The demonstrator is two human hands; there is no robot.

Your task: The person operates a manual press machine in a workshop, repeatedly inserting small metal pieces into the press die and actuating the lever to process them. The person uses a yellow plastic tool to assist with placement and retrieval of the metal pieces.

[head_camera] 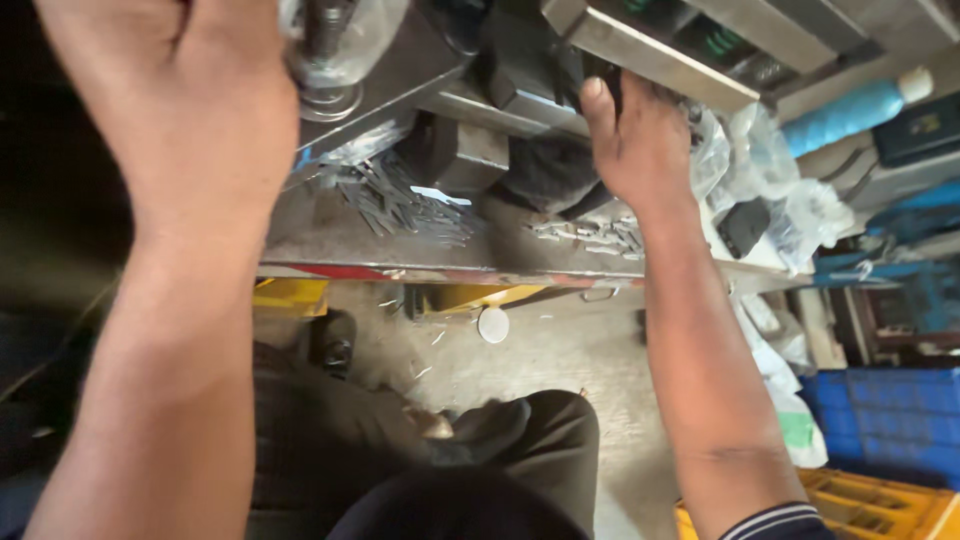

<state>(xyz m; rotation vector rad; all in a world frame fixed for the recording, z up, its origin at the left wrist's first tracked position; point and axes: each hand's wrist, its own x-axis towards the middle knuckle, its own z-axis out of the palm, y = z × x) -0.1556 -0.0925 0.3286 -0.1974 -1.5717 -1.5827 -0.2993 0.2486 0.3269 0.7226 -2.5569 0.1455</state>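
My left hand [190, 100] is raised at the top left, its back toward me and its fingers curled up past the frame edge, right beside a plastic-wrapped metal shaft [335, 45] of a bench machine. My right hand [640, 140] reaches in under a grey metal bar [650, 55] of the machine, thumb pointing up and fingers hidden behind the bar. A pile of small thin metal pieces [400, 200] lies on the steel bench [330, 240] between the hands. A smaller scatter of metal pieces [590, 235] lies just below my right hand.
Dark metal blocks [465, 155] stand at the bench's middle. Clear plastic bags [770, 160] and a blue cylinder [850, 110] lie to the right. Blue crates [890, 420] and a yellow crate [860, 505] stand on the floor right. A white disc [493, 324] lies near my knees.
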